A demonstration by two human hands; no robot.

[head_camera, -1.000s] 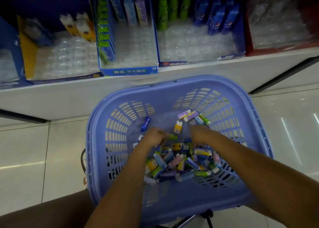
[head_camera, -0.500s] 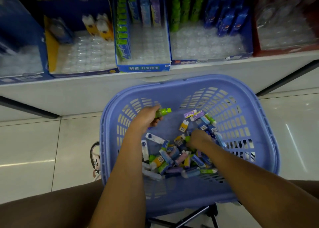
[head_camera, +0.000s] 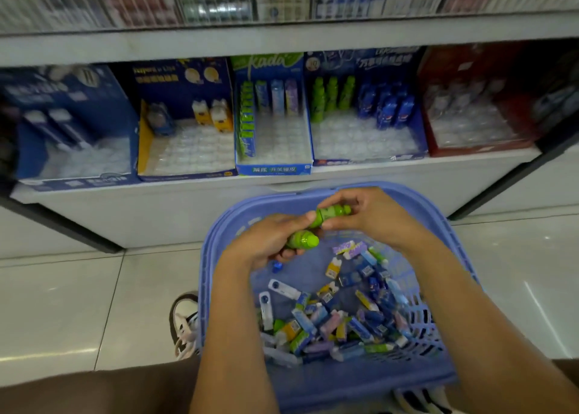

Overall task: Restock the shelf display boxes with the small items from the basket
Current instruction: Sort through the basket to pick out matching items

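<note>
Blur over the upper shelf board (head_camera: 282, 42) and the stock above it, no label legible there. Print on the cardboard boxes below also smeared, contents only roughly readable: green bottle shapes and dark-blue ones standing at the back of the blue cardboard display box (head_camera: 369, 64), clear moulded tray showing in front of them. Red cardboard display box (head_camera: 438, 78) at far right dim, contents impossible to make out. Both forearms cut off by the bottom edge; white-and-dark laced shoe (head_camera: 185, 322) half hidden behind the lilac slotted plastic basket (head_camera: 207, 275).

Above the basket's far side, left hand (head_camera: 266, 244), fingers curled round a small bright-green bottle-shaped item (head_camera: 303, 240), rounded end poking out toward the right, the rest buried in the palm. Just beside it, right hand (head_camera: 376, 217), thumb and fingers pinching a second green bottle-shaped item (head_camera: 333, 213), ribbed, lying roughly level; narrow end at the left index fingertip, touching or merely close, cannot tell. Below both hands, on the basket floor, a loose heap of small colourful packets (head_camera: 338, 322): blue, purple, pink, yellow, green, with two white tubes at the left edge. Much overlap, count unclear.
</note>
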